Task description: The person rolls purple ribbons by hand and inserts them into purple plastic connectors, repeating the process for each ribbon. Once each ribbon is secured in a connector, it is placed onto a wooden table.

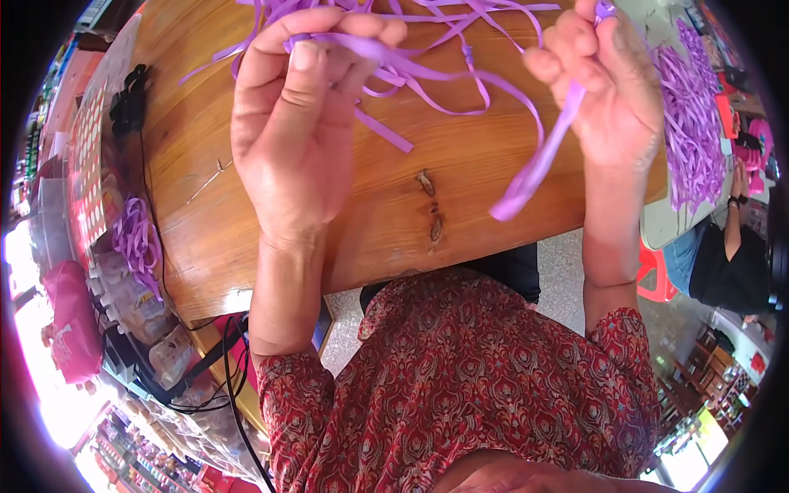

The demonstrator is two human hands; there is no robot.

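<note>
My left hand [288,135] is raised over the wooden table, thumb and forefinger closed on a purple ribbon [419,66]. A small knot or fold in it shows at the fingertips. From there the ribbon runs right and droops in a curve. Higher up at the right, my right hand [616,107] has its fingers curled round a purple ribbon. A flat tail [534,172] of it hangs below the palm, and a small purple knot [605,10] stands above the thumb. Whether both hands hold one and the same ribbon, I cannot tell.
More purple ribbons [448,18] lie loose on the wooden table [370,238] at its far side. A thick bundle of ribbons [690,123] hangs over a pale table at right, with a person [731,271] beyond. Black cables [144,164] and a ribbon bunch [138,238] are at left.
</note>
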